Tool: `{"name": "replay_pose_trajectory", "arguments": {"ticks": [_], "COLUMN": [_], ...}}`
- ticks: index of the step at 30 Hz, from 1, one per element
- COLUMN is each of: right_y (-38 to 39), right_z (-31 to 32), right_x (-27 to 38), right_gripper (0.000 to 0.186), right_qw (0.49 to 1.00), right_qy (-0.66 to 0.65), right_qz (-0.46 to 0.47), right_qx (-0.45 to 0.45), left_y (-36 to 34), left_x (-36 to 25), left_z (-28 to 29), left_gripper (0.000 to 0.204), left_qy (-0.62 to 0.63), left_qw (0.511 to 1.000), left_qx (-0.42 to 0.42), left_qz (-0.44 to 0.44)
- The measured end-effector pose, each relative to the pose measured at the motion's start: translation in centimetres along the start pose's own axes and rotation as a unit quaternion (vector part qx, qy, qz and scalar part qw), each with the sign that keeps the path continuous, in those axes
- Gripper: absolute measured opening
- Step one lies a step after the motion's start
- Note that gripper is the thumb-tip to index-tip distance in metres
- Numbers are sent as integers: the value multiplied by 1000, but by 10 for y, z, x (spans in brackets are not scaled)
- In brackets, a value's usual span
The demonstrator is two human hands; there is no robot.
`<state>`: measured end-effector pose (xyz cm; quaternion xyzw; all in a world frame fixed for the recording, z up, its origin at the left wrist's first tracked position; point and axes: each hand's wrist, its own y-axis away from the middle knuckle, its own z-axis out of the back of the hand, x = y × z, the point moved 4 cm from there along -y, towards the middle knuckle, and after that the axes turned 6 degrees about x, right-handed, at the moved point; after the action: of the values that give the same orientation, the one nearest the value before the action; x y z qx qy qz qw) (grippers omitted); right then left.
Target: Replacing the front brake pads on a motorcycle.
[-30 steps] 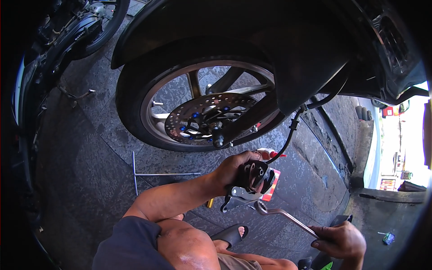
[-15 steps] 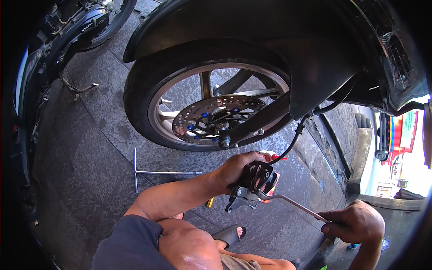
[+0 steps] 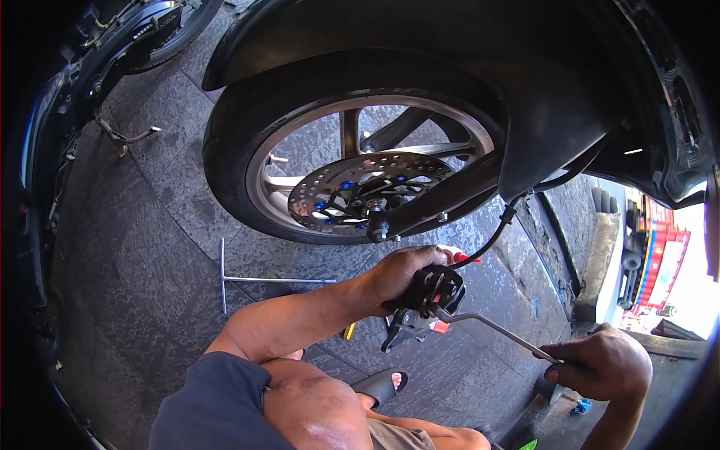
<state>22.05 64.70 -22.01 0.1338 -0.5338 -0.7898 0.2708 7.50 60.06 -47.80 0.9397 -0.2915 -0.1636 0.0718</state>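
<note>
My left hand (image 3: 397,276) is wrapped round a black brake caliper (image 3: 437,283), lifted off the floor below the front wheel. A grey metal bracket (image 3: 409,327) shows at the caliper's lower side, and a black brake hose (image 3: 489,247) runs from it up to the fork. In my right hand (image 3: 609,361) is the end of a bent metal wrench (image 3: 499,334). The wrench's other end meets the caliper; the exact contact is too small to tell. Above my left hand is the wheel's drilled brake disc (image 3: 311,201), with blue bolts.
A T-handle wrench (image 3: 277,280) lies on the tiled floor, left of the caliper. Behind my hands a red-and-white object (image 3: 465,257) partly shows. The motorcycle's tyre (image 3: 232,165) and fork leg (image 3: 442,196) stand close beyond. Another motorcycle (image 3: 67,127) is at the left.
The caliper and wrench have shifted slightly right, with the caliper turned a little. My right hand has also moved slightly right, still gripping the wrench. The view has moved slightly.
</note>
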Motion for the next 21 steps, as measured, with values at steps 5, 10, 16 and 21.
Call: {"name": "replay_pose_trajectory", "arguments": {"ticks": [5, 10, 16, 21], "right_y": [2, -6, 5, 1], "right_z": [-3, -40, -119, -180], "right_x": [0, 7, -3, -5], "right_gripper": [34, 30, 28, 25], "right_qw": [997, 981, 900, 830], "right_qy": [33, -76, -383, -480], "right_qz": [-36, -101, -94, -91], "right_qx": [-52, -146, -186, -267], "left_y": [-1, 4, -2, -15], "left_x": [-3, -5, 4, 15], "left_z": [-2, 8, -8, -6], "left_gripper": [37, 21, 25, 22], "left_qy": [-27, -15, -77, -168], "left_qw": [999, 996, 994, 980], "left_qx": [39, -40, -48, -63], "left_qz": [-14, -76, -68, -91]}}
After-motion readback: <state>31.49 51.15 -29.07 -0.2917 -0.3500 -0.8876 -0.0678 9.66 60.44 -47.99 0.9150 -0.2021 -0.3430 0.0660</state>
